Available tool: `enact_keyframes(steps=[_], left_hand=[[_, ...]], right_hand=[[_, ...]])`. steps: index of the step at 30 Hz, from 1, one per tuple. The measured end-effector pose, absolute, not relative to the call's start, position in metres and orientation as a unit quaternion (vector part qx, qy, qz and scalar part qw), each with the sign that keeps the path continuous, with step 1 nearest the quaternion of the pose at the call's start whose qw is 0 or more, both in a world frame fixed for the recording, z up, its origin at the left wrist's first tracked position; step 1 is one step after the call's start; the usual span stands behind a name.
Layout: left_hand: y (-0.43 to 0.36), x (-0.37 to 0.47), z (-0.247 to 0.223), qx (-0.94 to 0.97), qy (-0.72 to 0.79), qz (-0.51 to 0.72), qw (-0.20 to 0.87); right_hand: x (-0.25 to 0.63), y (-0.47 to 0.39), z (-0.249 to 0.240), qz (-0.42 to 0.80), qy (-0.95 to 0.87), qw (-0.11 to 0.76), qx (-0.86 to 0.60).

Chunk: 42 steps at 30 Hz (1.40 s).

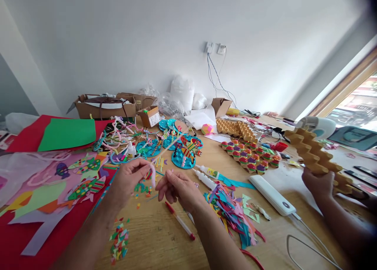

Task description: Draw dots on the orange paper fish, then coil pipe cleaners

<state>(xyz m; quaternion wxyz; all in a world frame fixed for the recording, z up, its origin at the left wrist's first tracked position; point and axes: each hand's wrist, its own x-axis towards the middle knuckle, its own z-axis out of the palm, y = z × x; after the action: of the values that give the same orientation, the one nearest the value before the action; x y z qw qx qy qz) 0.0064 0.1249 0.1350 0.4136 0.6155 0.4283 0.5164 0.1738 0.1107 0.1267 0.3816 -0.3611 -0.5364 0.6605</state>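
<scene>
My left hand (134, 175), at the centre left, pinches a pale pink pipe cleaner (153, 176) whose curved end hangs down. A thin pale stick (167, 147) slants up and right from the same fingertips. My right hand (176, 185) is just to the right, its fingers curled with thumb and forefinger together; whether anything is between them is too small to tell. Beyond the hands lie blue discs (182, 158) with colourful paper fish on them. Below my hands a red pen (180, 221) lies on the wooden table (150, 238).
Paper strips (232, 211), glue bottles (206, 180) and a white power strip (272, 194) lie to the right. Another person's hand (319, 185) holds an egg carton (309, 148). Coloured paper sheets (67, 134) cover the left. Cardboard boxes (106, 109) stand behind.
</scene>
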Motion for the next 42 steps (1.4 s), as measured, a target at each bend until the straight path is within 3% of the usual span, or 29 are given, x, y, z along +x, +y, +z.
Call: enact_keyframes(steps=[3, 7, 14, 19, 26, 36, 42], left_hand=[[0.123, 0.003, 0.139, 0.488, 0.386, 0.507, 0.597], [0.12, 0.009, 0.137, 0.406, 0.328, 0.46, 0.718], [0.114, 0.023, 0.131, 0.359, 0.305, 0.402, 0.785], [0.111, 0.025, 0.131, 0.349, 0.282, 0.36, 0.818], [0.109, 0.03, 0.128, 0.354, 0.29, 0.314, 0.832], [0.115, 0.026, 0.123, 0.407, 0.336, 0.38, 0.76], [0.116, 0.029, 0.122, 0.569, 0.409, 0.448, 0.555]], right_hand=[[0.173, 0.115, 0.125, 0.56, -0.546, 0.459, -0.421], [0.169, 0.112, 0.13, 0.44, -0.561, 0.557, -0.426], [0.174, 0.108, 0.133, 0.624, -0.52, 0.498, -0.305], [0.186, 0.114, 0.124, 0.608, -0.554, 0.512, -0.248], [0.195, 0.119, 0.126, 0.528, -0.677, 0.473, -0.201], [0.186, 0.127, 0.118, 0.27, -0.712, 0.541, -0.358], [0.178, 0.125, 0.114, 0.381, -0.646, 0.494, -0.44]])
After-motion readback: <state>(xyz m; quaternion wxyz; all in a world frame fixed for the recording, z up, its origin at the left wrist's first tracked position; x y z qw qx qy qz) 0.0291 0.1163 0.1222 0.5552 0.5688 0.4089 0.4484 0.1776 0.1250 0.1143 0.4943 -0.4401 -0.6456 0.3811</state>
